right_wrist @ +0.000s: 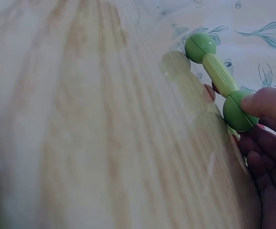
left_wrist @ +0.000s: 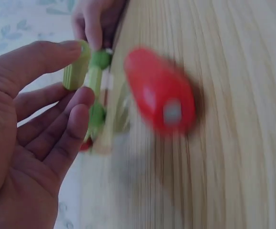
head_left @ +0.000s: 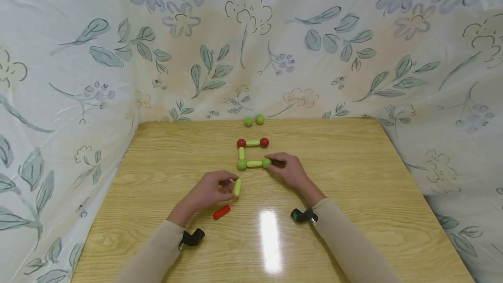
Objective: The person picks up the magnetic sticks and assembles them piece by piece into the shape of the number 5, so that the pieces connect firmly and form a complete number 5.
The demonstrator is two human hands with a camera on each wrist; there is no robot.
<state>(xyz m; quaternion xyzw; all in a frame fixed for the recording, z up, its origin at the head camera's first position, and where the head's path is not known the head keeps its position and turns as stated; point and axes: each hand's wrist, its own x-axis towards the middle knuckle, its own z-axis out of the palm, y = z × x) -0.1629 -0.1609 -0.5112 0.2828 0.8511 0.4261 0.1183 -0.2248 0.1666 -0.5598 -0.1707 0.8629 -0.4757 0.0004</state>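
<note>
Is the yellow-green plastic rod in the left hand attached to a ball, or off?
Off: the left hand pinches the yellow-green plastic rod; the head view shows wooden tabletop between it and the nearest green ball.

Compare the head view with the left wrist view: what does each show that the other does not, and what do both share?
Head only: two loose green balls near the table's far edge, and both sleeves.
Left wrist only: the grey patch on the red stick's end.
Both: the red stick itself, the left hand pinching a yellow stick, and the right hand.
</note>
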